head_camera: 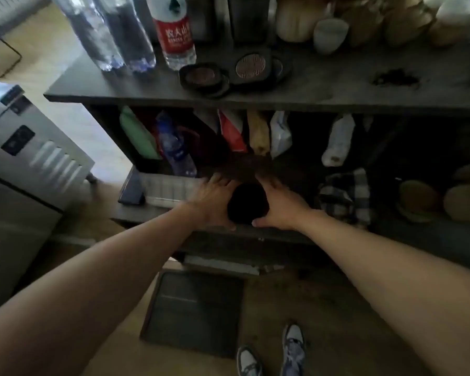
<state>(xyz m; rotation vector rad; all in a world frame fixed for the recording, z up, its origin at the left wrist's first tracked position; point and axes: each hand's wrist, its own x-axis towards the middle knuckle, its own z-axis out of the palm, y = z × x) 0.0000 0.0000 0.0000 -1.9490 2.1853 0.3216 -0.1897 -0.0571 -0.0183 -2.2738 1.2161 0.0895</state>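
A round black object [247, 203] sits at the front of the lower shelf [158, 214] of a dark shelving unit. My left hand [215, 198] holds its left side and my right hand [280, 204] holds its right side, thumbs curled under its near edge. The fingertips of both hands reach into the shadow behind it and are hard to see. What the black object is cannot be told.
Packets, a blue-labelled bottle [175, 150] and a white bottle [338, 141] stand behind on the shelf; a checked cloth [346, 195] and round tan lids [418, 195] lie right. The top board [323, 88] carries water bottles, dark coasters and cups. A metal appliance [25, 164] stands left, a dark tray [193, 312] on the floor.
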